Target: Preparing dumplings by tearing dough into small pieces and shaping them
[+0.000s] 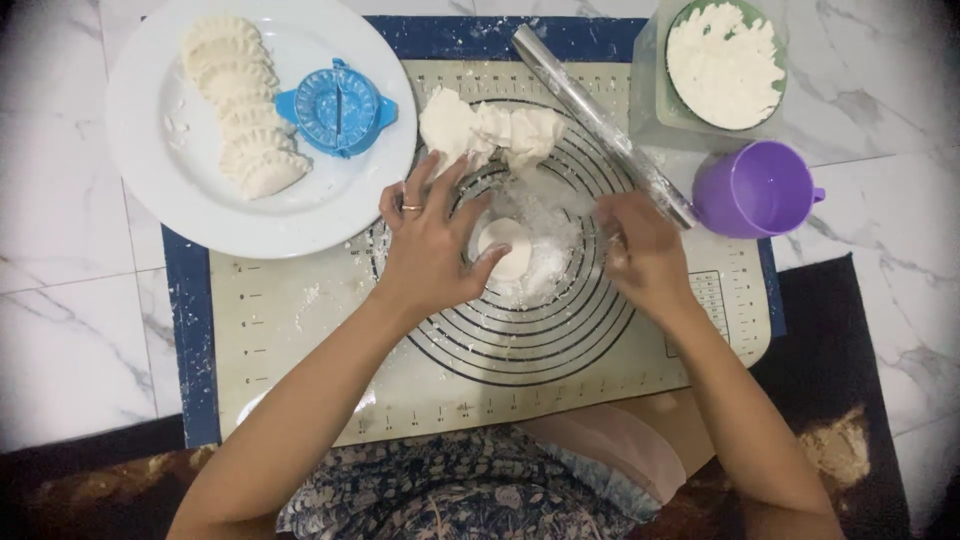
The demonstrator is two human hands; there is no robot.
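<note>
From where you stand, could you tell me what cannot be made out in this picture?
- Head view: the right hand is curled and blurred; whether it holds anything cannot be told.
- The left hand covers one side of the small dough disc.
- The purple cup: its inside is too dark to judge.
- The row of dumplings overlaps, so lower ones are partly hidden.

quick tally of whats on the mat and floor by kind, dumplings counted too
folded dumplings: 6, on the white plate
blue dumpling press: 1
dough pieces: 2
rolling pin: 1
flour bowl: 1
purple cup: 1
total: 13 with the plate
</note>
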